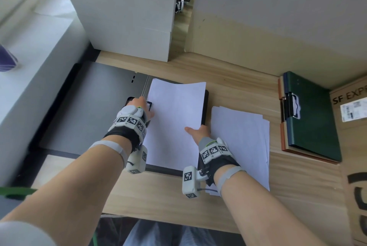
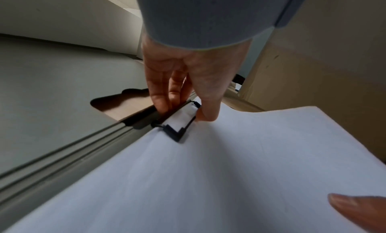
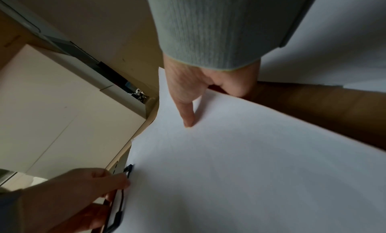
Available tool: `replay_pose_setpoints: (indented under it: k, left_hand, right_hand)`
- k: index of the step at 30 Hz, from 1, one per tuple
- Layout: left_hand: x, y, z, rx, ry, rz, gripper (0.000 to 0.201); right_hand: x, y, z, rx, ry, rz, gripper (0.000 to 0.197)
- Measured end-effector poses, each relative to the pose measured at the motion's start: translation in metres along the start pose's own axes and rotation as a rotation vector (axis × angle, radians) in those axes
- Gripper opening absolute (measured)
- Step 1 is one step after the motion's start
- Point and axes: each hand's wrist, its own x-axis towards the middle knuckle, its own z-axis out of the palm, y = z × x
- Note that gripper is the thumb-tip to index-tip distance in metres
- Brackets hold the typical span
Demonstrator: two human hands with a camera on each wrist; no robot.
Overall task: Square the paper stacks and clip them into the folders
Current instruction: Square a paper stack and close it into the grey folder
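A grey folder (image 1: 89,106) lies open on the wooden table, and a white paper stack (image 1: 174,122) rests on its right half. My left hand (image 1: 146,106) is at the stack's left edge, fingers and thumb pinching the folder's black clip (image 2: 177,131) by the spine. My right hand (image 1: 196,131) grips the stack's right edge, with the thumb (image 3: 188,114) on top and the fingers curled underneath. The stack's far end bows upward. A second, uneven paper stack (image 1: 240,146) lies loose just to the right.
A green folder (image 1: 311,118) lies on other closed folders at the table's right. A cardboard box (image 1: 353,110) stands beyond them. White boxes (image 1: 129,17) crowd the back edge, and a white ledge (image 1: 29,57) runs along the left.
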Motion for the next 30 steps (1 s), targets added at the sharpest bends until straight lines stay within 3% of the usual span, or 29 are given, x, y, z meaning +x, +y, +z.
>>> replay_pose_setpoints:
  k: [4, 8, 15, 19, 24, 28, 30]
  left_hand:
    - [-0.003, 0.000, -0.001, -0.019, 0.036, 0.001, 0.049]
    - [-0.008, 0.005, -0.008, -0.020, 0.026, 0.010, 0.050]
    - [-0.022, 0.029, -0.013, -0.064, -0.027, 0.044, 0.049]
    - [-0.024, 0.032, -0.017, -0.186, 0.075, 0.051, 0.046]
    - [-0.018, 0.005, -0.017, -0.075, 0.120, -0.079, 0.044]
    - [-0.021, -0.007, -0.004, -0.027, 0.008, -0.216, 0.061]
    - [-0.015, -0.019, 0.004, -0.102, 0.022, -0.253, 0.066]
  right_hand:
    - [0.007, 0.001, -0.009, 0.075, 0.119, -0.083, 0.039]
    - [0.011, -0.003, -0.025, 0.040, 0.261, -0.100, 0.051]
    - [0.016, -0.001, -0.058, 0.117, 0.205, -0.168, 0.041]
    - [0.023, 0.013, -0.090, 0.134, 0.232, -0.210, 0.037]
    - [0.034, 0.040, -0.134, 0.138, 0.283, -0.194, 0.031]
    - [0.043, 0.058, -0.152, 0.118, 0.304, -0.167, 0.032]
    - [0.044, 0.061, -0.155, 0.101, 0.315, -0.155, 0.034]
